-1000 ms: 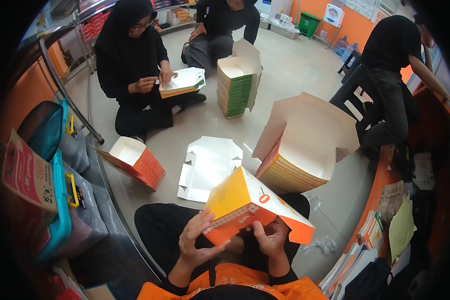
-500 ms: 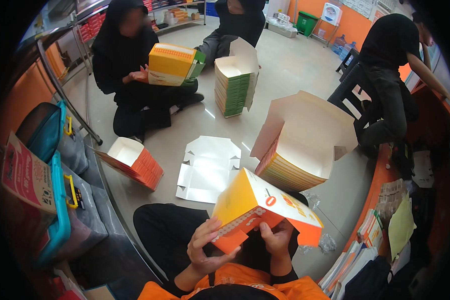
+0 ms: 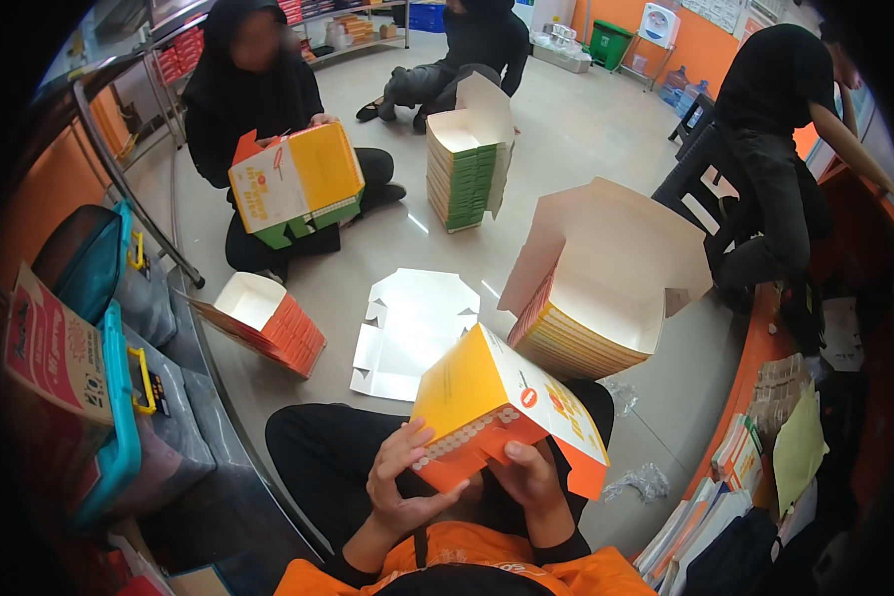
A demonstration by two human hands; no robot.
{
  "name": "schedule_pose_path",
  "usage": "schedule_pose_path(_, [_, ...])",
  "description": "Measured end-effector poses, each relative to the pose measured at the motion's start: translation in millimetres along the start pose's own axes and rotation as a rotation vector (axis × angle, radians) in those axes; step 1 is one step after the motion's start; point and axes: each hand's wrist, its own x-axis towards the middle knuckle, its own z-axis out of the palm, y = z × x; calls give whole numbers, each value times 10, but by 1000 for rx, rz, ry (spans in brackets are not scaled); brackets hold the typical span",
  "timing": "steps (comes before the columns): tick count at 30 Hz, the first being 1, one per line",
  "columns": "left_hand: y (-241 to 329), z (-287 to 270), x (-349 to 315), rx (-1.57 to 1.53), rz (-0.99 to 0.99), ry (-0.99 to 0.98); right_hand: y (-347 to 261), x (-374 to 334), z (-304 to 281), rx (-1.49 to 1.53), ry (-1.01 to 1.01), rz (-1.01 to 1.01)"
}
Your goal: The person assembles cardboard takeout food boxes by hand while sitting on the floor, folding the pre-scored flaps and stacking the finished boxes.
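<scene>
Over my lap I hold a partly folded cardboard box (image 3: 467, 397), yellow and white with orange flaps. My left hand (image 3: 399, 485) grips its near left corner, the fingers on the yellow side and the thumb at the orange edge. At the near orange side, my right hand (image 3: 529, 477) has its thumb on a flap, and its fingers are partly hidden under the card. One orange flap hangs down on the right. Just beyond the box, a flat white cardboard blank (image 3: 415, 333) lies on the floor.
Nested box stacks stand around: a large yellow-striped one (image 3: 586, 328) ahead right, a green one (image 3: 464, 184) farther off, a small orange one (image 3: 278, 323) at left. A seated co-worker handles another box (image 3: 303, 179). Plastic tubs (image 3: 159, 417) line the left; papers (image 3: 700, 526) the right.
The box in my hands has shifted slightly left and its orange side is folded closer in. The co-worker's box has turned and come lower; another person behind has shifted position.
</scene>
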Motion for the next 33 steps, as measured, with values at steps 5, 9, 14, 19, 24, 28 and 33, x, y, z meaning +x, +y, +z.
schedule_pose_path(5, [-13, -17, 7, -36, 2, -8, 109, -1, -102, -28, -3, -28])
schedule_pose_path(9, [8, -14, 28, -20, 9, -15, 176, 42, -150, -174, -13, -111])
schedule_pose_path(14, [26, 101, 19, -260, -263, 76, 130, -12, -143, -331, 120, -48])
schedule_pose_path(19, [-119, 141, 405, -709, -603, 328, -336, -190, 278, -1101, 288, -970])
schedule_pose_path(24, [43, 528, 1015, -915, -759, -32, -960, -100, -136, -1037, 532, -779])
schedule_pose_path(28, [-14, 900, 1381, -846, -733, -320, -1247, -38, -365, -735, 429, -638])
schedule_pose_path(33, [-299, 1395, 1768, -520, -447, -430, -1583, -16, -667, -882, 498, -797])
